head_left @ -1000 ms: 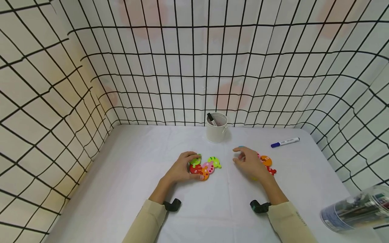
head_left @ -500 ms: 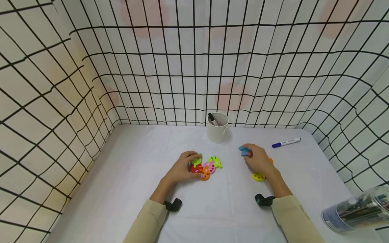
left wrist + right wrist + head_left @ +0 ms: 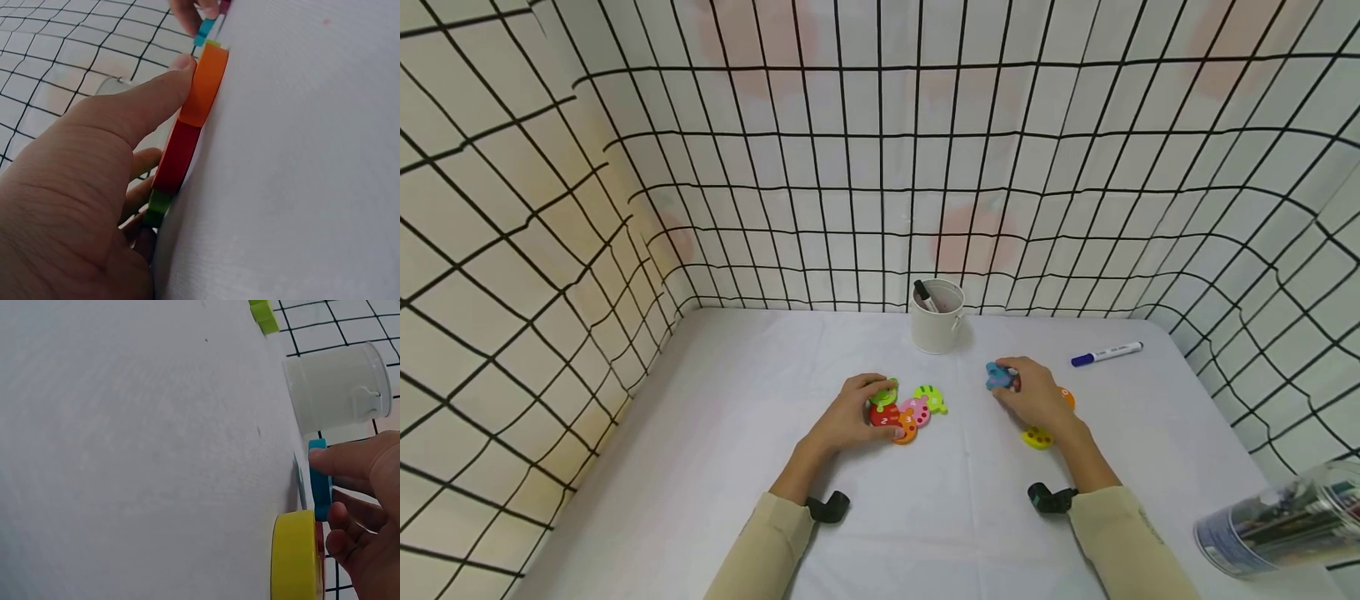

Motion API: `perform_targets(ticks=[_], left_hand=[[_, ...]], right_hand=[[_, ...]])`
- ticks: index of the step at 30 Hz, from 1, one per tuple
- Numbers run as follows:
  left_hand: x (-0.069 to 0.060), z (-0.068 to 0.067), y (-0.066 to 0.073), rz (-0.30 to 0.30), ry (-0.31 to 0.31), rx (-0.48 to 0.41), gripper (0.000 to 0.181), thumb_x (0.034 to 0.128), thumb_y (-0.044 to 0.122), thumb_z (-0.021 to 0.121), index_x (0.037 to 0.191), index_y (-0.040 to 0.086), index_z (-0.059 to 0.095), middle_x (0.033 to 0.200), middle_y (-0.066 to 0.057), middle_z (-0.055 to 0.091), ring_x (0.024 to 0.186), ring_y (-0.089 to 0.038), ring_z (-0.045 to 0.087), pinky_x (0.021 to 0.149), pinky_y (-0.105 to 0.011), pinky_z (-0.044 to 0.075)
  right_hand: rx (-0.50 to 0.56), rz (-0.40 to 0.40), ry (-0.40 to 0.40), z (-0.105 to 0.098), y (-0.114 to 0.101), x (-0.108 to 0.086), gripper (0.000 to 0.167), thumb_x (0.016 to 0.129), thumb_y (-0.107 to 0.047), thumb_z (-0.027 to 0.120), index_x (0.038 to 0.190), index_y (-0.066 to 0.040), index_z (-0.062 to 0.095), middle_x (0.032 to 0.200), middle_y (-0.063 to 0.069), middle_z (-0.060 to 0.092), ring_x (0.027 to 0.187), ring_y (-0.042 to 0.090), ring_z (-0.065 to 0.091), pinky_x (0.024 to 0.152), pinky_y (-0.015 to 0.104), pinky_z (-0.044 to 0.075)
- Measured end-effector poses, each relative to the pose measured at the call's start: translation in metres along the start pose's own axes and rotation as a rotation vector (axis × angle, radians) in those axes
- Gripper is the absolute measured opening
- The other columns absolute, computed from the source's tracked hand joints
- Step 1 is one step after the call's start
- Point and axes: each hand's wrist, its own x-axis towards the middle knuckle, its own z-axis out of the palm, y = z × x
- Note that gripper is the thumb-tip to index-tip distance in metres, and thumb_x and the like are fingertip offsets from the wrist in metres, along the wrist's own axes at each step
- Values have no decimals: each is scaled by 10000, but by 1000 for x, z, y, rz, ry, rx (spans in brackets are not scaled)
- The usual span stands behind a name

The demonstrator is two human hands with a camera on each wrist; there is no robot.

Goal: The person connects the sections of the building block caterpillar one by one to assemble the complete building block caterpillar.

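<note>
My left hand curls around a row of joined, numbered puzzle pieces, its thumb against the orange piece and its fingers by the green one. Between these sits a red piece marked 2. A pink piece and a striped lime-green piece continue the row to the right. In my right hand a blue puzzle piece is pinched between thumb and fingers, slightly above the cloth. Under and beside that hand lie a yellow piece and an orange piece, partly hidden.
A white bucket with a black-capped marker stands at the back. To the right lies a blue-capped marker. A clear jar is at the right front edge. Black wire grid surrounds the white table.
My right hand has taken hold of the blue piece, shifted a little right, and slightly turned the piece. The yellow piece now shows more. My left hand has stayed put.
</note>
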Motion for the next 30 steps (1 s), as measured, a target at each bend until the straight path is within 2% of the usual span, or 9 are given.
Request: perform_targets(ticks=[2,5,8,15,21,30], left_hand=[[-1,-1,1,-9,5,1,750,802,447,861,1461,222,585,1550,-59,452,1482,-293,358,1188,-565,377],[-2,-2,3,-21,9,1,742,800,440,863,1456,223,592,1547,-74,449,1480,-308,357,1183,-577,379],[-2,-2,3,-33,11,4,739,800,445,861,1455,229,595,1546,-80,444,1479,-313,354,1177,-583,384],[-2,1,0,-55,24,7,747,823,445,838,1485,231,566,1556,-80,433,1468,-310,378,1182,-561,389],[-1,1,-3,-54,17,24,751,826,455,832,1497,269,549,1578,-53,412,1485,-290,363,1185,-555,388],[0,0,-3,-20,-11,31,748,838,444,815,1510,272,535,1602,-60,390,1506,-290,346,1186,-571,380]], right_hand=[[2,6,11,0,-3,-1,558,944,-235,734,1441,-51,559,1043,130,576,876,245,506,709,347,425],[2,22,33,0,-7,-4,561,928,-280,755,1426,-88,580,973,83,555,844,214,487,674,304,397],[20,17,46,0,-12,-7,565,917,-302,765,1416,-104,590,1032,83,586,868,221,492,687,309,404],[41,-14,59,0,-23,-16,575,912,-349,783,1400,-102,606,1266,107,644,1003,249,545,810,341,478],[68,-2,56,-1,-36,-23,617,895,-425,794,1392,-110,610,1260,103,644,1062,253,574,828,339,511],[82,-11,55,8,-46,-26,579,882,-384,813,1359,-114,628,1175,77,656,981,224,568,796,292,517]])
